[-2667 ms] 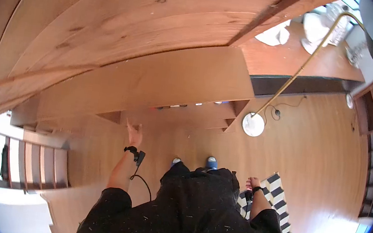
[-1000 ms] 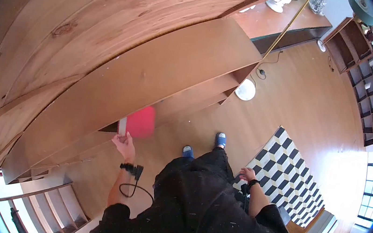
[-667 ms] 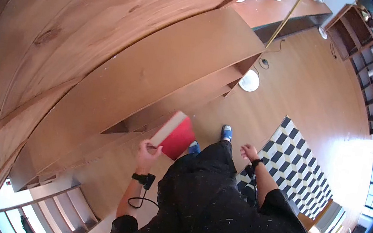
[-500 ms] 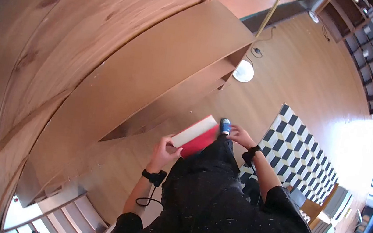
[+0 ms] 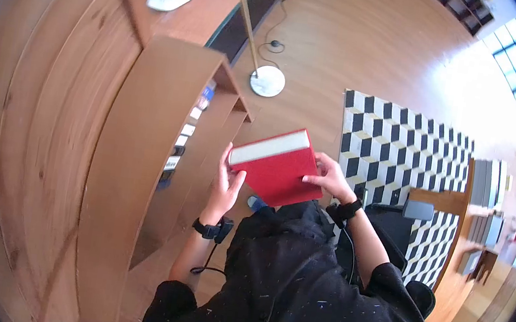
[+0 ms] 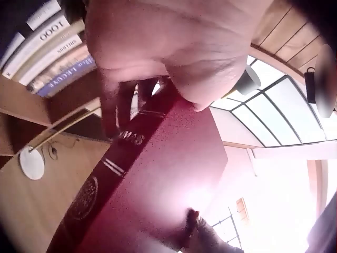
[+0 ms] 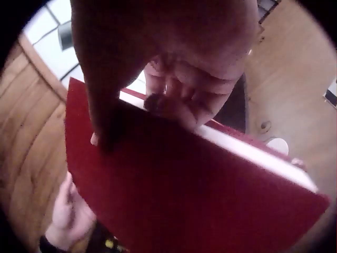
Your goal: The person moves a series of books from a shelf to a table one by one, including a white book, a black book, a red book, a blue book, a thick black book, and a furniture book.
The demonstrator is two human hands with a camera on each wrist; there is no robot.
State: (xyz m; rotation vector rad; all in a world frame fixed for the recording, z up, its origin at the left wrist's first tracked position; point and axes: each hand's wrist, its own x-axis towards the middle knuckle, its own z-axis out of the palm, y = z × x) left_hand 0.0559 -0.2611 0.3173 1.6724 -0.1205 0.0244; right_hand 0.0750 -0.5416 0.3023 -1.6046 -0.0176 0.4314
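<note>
A thick red hardcover book (image 5: 276,173) is held in front of the body between both hands, tilted, its white page edge facing up and away. The left hand (image 5: 226,186) grips its left end, thumb on the cover. In the left wrist view the left hand (image 6: 168,47) holds the book (image 6: 158,184) by its lettered spine. From the right side, the right hand (image 5: 332,178) pinches the book, thumb on the cover. The right wrist view shows the right hand (image 7: 163,58) with thumb on the cover of the book (image 7: 179,184) and fingers curled at the page edge.
At the left stands a wooden bookcase (image 5: 121,162) with several books (image 5: 173,160) on its shelf. Beyond it is a floor lamp's white base (image 5: 267,81) with a cord. A black-and-white patterned rug (image 5: 379,134) and a desk (image 5: 451,277) with book stacks lie right.
The red book has come off the bookcase in the left hand and moved right, in front of the body. The right hand has taken hold of it. The head view has turned right.
</note>
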